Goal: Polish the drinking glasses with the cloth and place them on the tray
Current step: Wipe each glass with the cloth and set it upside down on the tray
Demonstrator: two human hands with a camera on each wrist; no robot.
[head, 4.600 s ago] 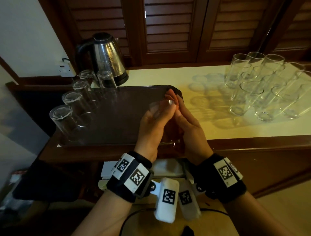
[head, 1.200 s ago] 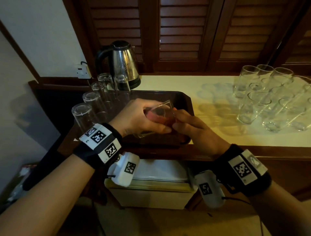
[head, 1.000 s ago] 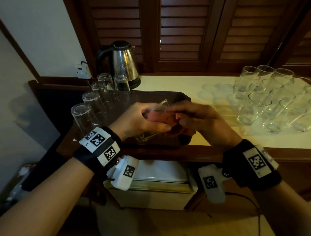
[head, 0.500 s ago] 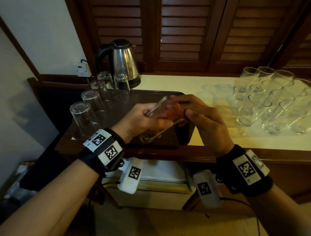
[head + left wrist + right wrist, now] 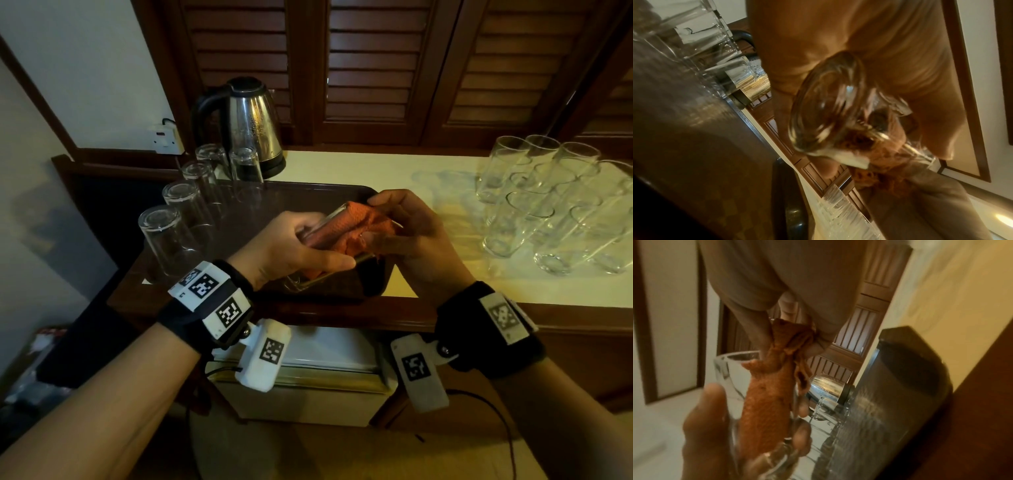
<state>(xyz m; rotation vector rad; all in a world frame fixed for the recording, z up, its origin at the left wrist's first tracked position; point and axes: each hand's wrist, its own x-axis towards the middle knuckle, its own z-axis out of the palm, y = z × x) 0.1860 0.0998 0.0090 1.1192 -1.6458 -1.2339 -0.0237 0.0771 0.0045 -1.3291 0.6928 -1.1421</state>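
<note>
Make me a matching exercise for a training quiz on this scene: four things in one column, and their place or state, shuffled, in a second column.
Things:
1. orange cloth
2. kettle
3. upside-down glasses
4. upright glasses

Places or states:
A. clustered on the pale counter, at the right
B. stuffed inside the held glass
C. behind the tray's far left corner
D. lined along the tray's left side

Pairs: 1-B, 2-C, 3-D, 4-A
</note>
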